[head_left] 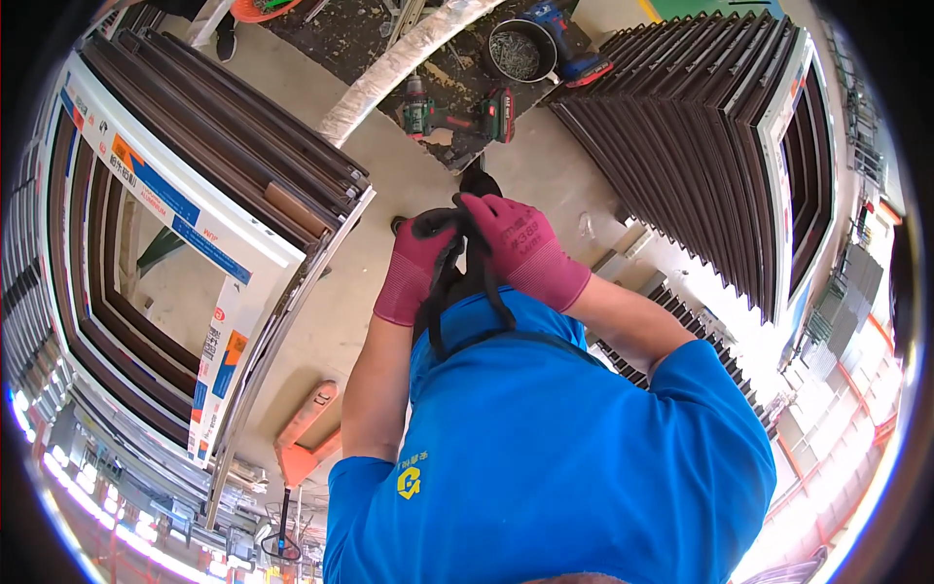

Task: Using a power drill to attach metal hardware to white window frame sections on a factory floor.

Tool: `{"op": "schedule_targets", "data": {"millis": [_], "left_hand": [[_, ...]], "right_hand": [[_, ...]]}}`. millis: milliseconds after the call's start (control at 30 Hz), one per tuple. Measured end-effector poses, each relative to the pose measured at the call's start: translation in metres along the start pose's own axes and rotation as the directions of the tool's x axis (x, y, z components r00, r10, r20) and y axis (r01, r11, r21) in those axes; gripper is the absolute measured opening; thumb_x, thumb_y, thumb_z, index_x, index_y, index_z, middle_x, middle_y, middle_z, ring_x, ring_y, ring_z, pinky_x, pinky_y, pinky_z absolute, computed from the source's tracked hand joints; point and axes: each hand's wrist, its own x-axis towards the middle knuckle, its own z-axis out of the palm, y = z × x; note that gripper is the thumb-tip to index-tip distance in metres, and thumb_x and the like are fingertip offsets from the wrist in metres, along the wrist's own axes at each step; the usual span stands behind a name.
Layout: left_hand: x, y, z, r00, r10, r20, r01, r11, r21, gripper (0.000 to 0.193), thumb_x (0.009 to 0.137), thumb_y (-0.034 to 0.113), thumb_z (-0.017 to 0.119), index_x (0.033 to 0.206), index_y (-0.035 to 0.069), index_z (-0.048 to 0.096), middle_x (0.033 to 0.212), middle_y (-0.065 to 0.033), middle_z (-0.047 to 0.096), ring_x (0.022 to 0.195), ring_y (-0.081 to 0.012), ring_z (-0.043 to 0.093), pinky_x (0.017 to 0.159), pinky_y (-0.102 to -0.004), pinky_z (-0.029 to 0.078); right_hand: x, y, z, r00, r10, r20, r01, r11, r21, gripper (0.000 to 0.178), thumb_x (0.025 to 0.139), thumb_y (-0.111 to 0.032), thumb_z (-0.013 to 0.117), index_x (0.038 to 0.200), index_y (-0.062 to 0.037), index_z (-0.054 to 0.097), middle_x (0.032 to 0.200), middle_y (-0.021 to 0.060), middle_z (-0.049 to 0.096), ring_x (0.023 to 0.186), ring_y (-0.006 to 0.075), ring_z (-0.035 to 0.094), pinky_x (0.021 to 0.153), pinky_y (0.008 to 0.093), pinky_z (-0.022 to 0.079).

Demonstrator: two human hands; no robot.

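Note:
Both my hands wear magenta knit gloves with black palms and are close together in front of my waist. The fingers of my left hand (420, 261) are curled in on a black strap (435, 326). My right hand (522, 245) also closes on the strap, its thumb and fingertips pinched beside the left hand. Black loops of the strap hang below the hands against my blue shirt (574, 438). Dark gloved fingers and black strap overlap, so the exact grip point is partly hidden.
Stacked dark metal frames stand at left (224, 146) and right (681, 136). Ahead, a worktable (375, 102) carries a green-and-black cordless drill (457, 115), a blue cordless drill (569, 44) and a pot of screws (520, 51). An orange pallet jack (306, 433) stands at lower left.

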Motion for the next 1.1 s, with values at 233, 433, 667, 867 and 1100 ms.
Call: {"op": "schedule_targets", "data": {"millis": [233, 433, 667, 867, 1100], "left_hand": [[0.002, -0.017, -0.003, 0.965, 0.132, -0.225, -0.095, 0.982, 0.166, 0.019, 0.098, 0.009, 0.058, 0.112, -0.001, 0.068, 0.096, -0.0043, 0.07, 0.084, -0.0097, 0.063, 0.076, -0.0241, 0.051], [0.02, -0.033, 0.003, 0.893, 0.26, -0.367, -0.203, 0.961, 0.187, 0.014, 0.097, 0.014, 0.062, 0.1, 0.001, 0.067, 0.083, -0.0031, 0.066, 0.073, -0.0102, 0.06, 0.066, -0.0262, 0.047], [0.016, -0.04, 0.003, 0.768, 0.173, -0.617, -0.248, 0.968, -0.036, 0.026, 0.103, 0.025, 0.056, 0.092, 0.003, 0.062, 0.071, 0.0, 0.059, 0.06, -0.0076, 0.052, 0.054, -0.0231, 0.041], [-0.04, -0.026, 0.008, 0.879, 0.063, -0.473, -0.097, 0.994, -0.048, 0.035, 0.104, 0.033, 0.056, 0.083, 0.005, 0.059, 0.074, -0.0003, 0.057, 0.066, -0.007, 0.052, 0.058, -0.0221, 0.039], [-0.083, -0.038, -0.04, 0.969, 0.238, 0.06, -0.141, 0.74, -0.658, 0.02, 0.101, 0.025, 0.06, 0.095, 0.006, 0.058, 0.084, -0.0017, 0.058, 0.063, -0.0077, 0.048, 0.053, -0.022, 0.037]], "right_hand": [[0.006, 0.019, 0.015, 0.981, -0.085, 0.175, 0.027, 0.951, 0.309, 0.062, 0.08, -0.008, 0.066, 0.138, -0.0058, 0.048, 0.108, 0.0186, 0.063, 0.099, 0.0382, 0.063, 0.081, 0.0452, 0.053], [0.034, 0.023, 0.005, 0.986, -0.133, 0.101, 0.1, 0.954, 0.282, 0.063, 0.082, -0.01, 0.067, 0.14, -0.0014, 0.045, 0.111, 0.0212, 0.065, 0.101, 0.0382, 0.064, 0.084, 0.0454, 0.052], [0.099, 0.09, 0.026, 0.99, 0.027, 0.137, -0.072, 0.94, 0.332, 0.064, 0.085, -0.021, 0.068, 0.141, -0.0015, 0.043, 0.123, 0.023, 0.06, 0.109, 0.0367, 0.062, 0.091, 0.0457, 0.05], [0.2, 0.188, 0.155, 0.979, 0.203, 0.014, -0.177, 0.883, -0.435, 0.071, 0.08, -0.03, 0.072, 0.141, -0.004, 0.044, 0.12, 0.0256, 0.057, 0.115, 0.0397, 0.059, 0.091, 0.0455, 0.051], [0.106, 0.125, 0.098, 0.982, 0.191, -0.001, -0.19, 0.98, -0.064, 0.086, 0.074, -0.028, 0.078, 0.145, -0.0028, 0.037, 0.133, 0.0256, 0.055, 0.122, 0.0406, 0.056, 0.098, 0.0437, 0.051]]}}
